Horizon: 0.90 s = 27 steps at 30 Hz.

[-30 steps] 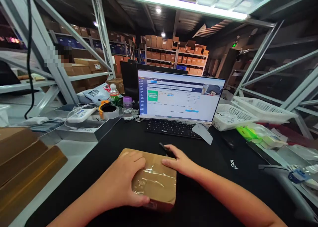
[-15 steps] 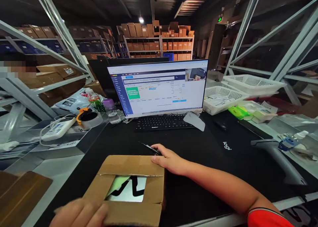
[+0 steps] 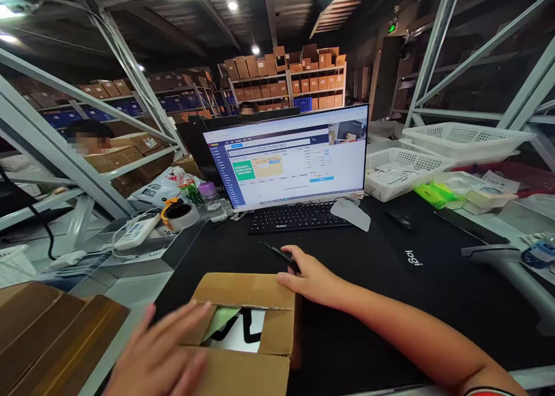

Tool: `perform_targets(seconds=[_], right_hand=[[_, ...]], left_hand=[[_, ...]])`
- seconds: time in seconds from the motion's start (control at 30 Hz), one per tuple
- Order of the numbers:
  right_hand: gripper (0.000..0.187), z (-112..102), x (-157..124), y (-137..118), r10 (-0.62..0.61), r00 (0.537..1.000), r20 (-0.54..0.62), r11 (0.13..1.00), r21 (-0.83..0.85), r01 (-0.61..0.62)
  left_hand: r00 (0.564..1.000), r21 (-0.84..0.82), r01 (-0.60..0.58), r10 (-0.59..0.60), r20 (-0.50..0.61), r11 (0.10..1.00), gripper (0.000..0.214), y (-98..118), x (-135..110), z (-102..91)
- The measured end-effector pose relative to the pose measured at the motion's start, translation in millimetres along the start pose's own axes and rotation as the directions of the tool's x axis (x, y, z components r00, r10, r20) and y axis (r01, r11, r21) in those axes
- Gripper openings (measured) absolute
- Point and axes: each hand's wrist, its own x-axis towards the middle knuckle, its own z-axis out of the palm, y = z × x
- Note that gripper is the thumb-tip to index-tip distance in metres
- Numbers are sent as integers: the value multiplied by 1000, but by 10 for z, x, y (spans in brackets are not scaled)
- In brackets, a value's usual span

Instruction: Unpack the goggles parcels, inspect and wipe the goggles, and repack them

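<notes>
A: Grip status, nearest first?

B: My left hand (image 3: 160, 350) is blurred, fingers spread, nothing in it. It's at the left of the cardboard box (image 3: 276, 331); contact, can't tell.

A: Where's the box?

B: Right in front of me on the black mat (image 3: 359, 350), near end cut off by the view.

A: Handling?

B: My guess: light, walls stiff, flaps bendy, low slip risk. Contents unknown: something white with thick black lines (image 3: 249, 329), plus a pale green piece (image 3: 221, 321). Treat as fragile. I'd hold the side walls, not the near flap (image 3: 255, 376).

A: Orientation?

B: Opening up, sides roughly square to me. Slot between near flap and far flap (image 3: 243, 289) runs left-right. Long axis: can't call it.

A: Right?

B: Right hand (image 3: 314, 274) at the far right corner, thumb by the edge, fingers curled around a slim black tool (image 3: 281, 256). Tip points away and left, toward the keyboard (image 3: 286, 217). Monitor (image 3: 281, 170) behind that.
</notes>
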Motion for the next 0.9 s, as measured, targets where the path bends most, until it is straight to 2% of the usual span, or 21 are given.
perform_targets(seconds=[0.03, 0.07, 0.13, 0.2, 0.27, 0.3, 0.4, 0.5, 0.57, 0.63, 0.7, 0.8, 0.87, 0.9], right_hand=[[59, -107, -36, -43, -34, 999, -4, 996, -77, 34], [53, -233, -84, -90, -75, 997, 4, 985, -155, 75], [42, -513, -213, -191, -159, 985, 71, 941, -292, 173], [38, -766, -374, -291, -216, 961, 176, 879, -394, 269], [37, -922, -538, -380, -240, 932, 273, 816, -464, 346], [38, -953, -610, -417, -247, 916, 316, 790, -482, 379], [36, -900, -756, -489, -271, 884, 382, 725, -524, 448], [34, -790, -786, -491, -249, 923, 293, 661, -645, 383], [34, -772, -748, -450, -210, 949, 237, 663, -679, 316], [32, -814, -668, -384, -165, 956, 242, 696, -659, 286], [33, -901, -562, -311, -121, 967, 224, 703, -669, 242], [34, -1074, -425, -224, -12, 1000, 17, 600, -799, 20], [35, -1186, -397, -192, 21, 994, -104, 554, -826, -98], [36, -1233, -405, -181, 9, 993, -115, 574, -813, -99]], left_hand=[[994, -38, 84, -81, 75, 996, 26, -82, 174, -85], [986, -79, 141, -133, 96, 987, 30, -152, 363, -138], [951, -124, 204, -166, 262, 971, 66, -235, 738, -153], [892, -143, 147, -69, 448, 979, 89, -240, 1034, -91], [835, -122, 60, 17, 550, 991, 86, -202, 1199, -4], [827, -101, 7, 51, 560, 995, 76, -184, 1231, 41], [875, -21, -182, 172, 452, 983, 48, -192, 1183, 185], [927, 44, -305, 286, 244, 951, 43, -281, 1059, 326], [936, 61, -337, 328, 126, 939, 42, -337, 1002, 387], [931, 68, -362, 357, 70, 930, 41, -362, 983, 409], [929, 71, -370, 367, 52, 926, 40, -354, 989, 402], [938, 57, -346, 343, 52, 937, 41, -301, 1020, 348], [956, 32, -252, 244, 163, 967, 42, -256, 1056, 266], [958, 33, -151, 138, 252, 988, 44, -236, 1080, 205]])
